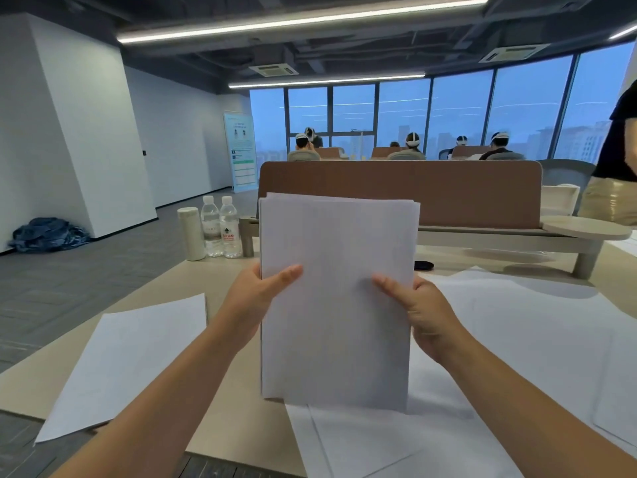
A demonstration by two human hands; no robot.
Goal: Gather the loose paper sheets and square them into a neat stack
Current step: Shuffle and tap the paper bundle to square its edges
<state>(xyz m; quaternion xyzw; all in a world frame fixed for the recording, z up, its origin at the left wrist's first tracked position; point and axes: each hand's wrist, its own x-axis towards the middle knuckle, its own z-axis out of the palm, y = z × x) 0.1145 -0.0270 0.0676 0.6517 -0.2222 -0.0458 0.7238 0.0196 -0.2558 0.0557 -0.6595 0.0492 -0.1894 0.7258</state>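
Observation:
I hold a bundle of white paper sheets upright above the beige table, its top edges slightly uneven. My left hand grips the bundle's left edge, thumb on the front. My right hand grips the right edge the same way. One loose sheet lies flat on the table to the left. Several more loose sheets lie overlapping on the table to the right and under the bundle.
At the table's far left stand a white flask, two water bottles and a grey cup. A brown desk divider runs behind. A small black disc lies near it. People sit beyond; one person stands at far right.

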